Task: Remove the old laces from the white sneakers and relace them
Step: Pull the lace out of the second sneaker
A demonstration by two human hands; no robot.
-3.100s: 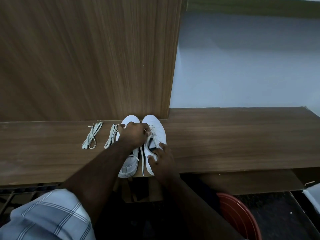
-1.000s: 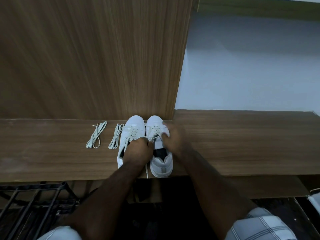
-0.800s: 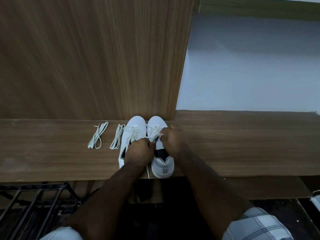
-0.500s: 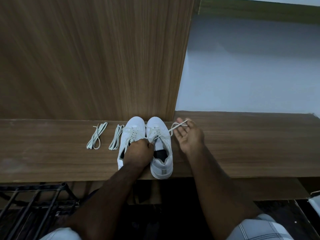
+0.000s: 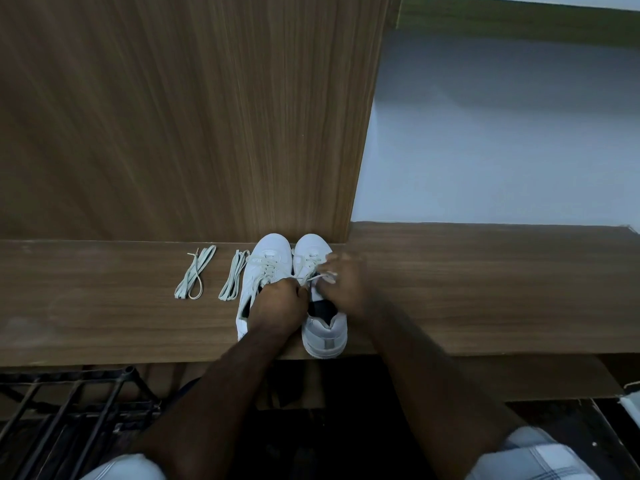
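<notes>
Sneakers, two of them, white and low-cut, sit side by side on a long wooden shelf [image 5: 485, 289], toes against its back edge where a tall wood-grain panel [image 5: 173, 116] rises, heels at the front edge. The left sneaker [image 5: 266, 261] is partly covered by the person's left hand [image 5: 277, 306], which lies over its opening with fingers curled, pinching a lace [image 5: 323, 278] at the knuckles. The right sneaker [image 5: 323, 336] shows a dark lining and a grey heel tab; the right hand [image 5: 343, 285], blurred, hovers over its eyelets with fingers bent around the same pale lace, which runs taut between the two hands. Both forearms cross the front edge of the shelf and hide the middle of each shoe. Two loose bundles of flat, pale laces lie on the shelf to the left of the shoes: the far bundle [image 5: 194, 277] well apart, the near bundle [image 5: 234, 279] just beside the left sneaker's toe. A pale wall [image 5: 502, 150] stands behind the right half of the shelf. Below the front edge at the lower left is a black metal rack [image 5: 69, 410] of thin bars. Checked fabric [image 5: 530, 459] shows at the bottom right.
</notes>
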